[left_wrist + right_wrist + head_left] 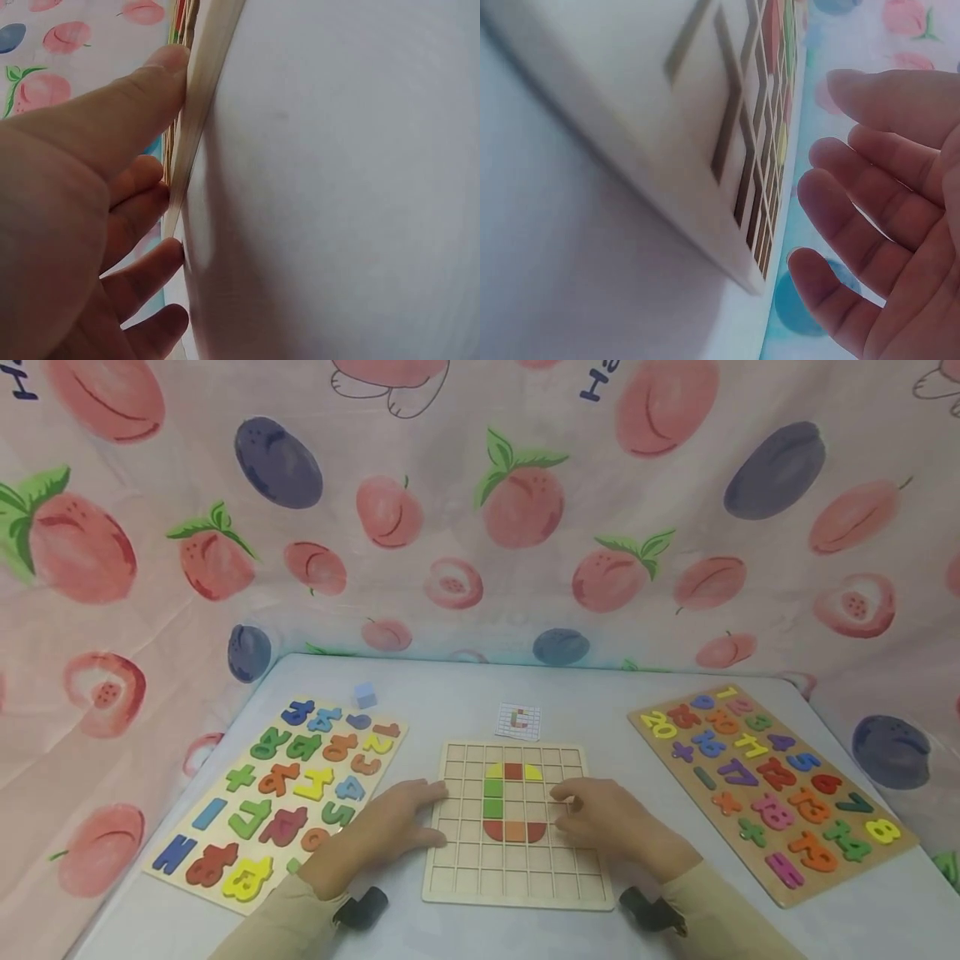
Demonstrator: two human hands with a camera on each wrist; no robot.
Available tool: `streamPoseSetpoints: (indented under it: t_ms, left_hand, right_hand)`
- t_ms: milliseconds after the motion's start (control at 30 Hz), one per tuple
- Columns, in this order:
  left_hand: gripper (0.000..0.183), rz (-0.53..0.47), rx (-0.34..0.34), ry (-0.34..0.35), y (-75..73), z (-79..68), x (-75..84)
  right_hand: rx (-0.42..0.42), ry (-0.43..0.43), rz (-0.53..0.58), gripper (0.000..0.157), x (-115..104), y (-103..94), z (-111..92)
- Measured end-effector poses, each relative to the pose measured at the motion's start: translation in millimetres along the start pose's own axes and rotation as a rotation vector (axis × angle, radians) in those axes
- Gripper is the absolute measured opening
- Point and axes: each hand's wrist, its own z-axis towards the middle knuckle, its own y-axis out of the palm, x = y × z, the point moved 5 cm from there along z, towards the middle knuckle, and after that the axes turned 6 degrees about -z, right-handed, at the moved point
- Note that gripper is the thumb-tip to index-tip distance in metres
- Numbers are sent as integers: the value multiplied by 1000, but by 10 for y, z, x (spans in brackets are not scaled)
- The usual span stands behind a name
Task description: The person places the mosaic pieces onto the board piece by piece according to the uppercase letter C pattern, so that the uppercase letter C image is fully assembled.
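Observation:
A wooden grid board (457, 881) lies flat in the middle of the table. Coloured pieces sit in its cells: a red square (513, 771) between two yellow rounded corners (532, 772), green squares (492, 797) down the left, and an orange square (515, 832) between two red rounded corners (492, 832) below. My left hand (393, 818) is at the board's left edge; in the left wrist view its thumb (154, 82) and fingertips touch the side. Over the board's right part is my right hand (607, 814), fingers loosely bent, holding nothing.
Behind the board lies a small pattern card (518, 722) with a similar coloured shape. Number boards flank it, one on the left (168, 870) and one on the right (783, 897). A light blue cube (365, 696) stands at the back left. Fruit-printed cloth (450, 527) hangs behind.

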Motion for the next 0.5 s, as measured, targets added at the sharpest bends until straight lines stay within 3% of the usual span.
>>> streamPoseSetpoints:
  t_ms: [233,500]
  left_hand:
    - [61,6,4,-18,23,-2,-13]
    - [61,11,6,-9,30,8,-6]
  right_hand:
    - [41,-36,16,31,49,-71,-46]
    - [35,-4,30,35,100,-95,-54]
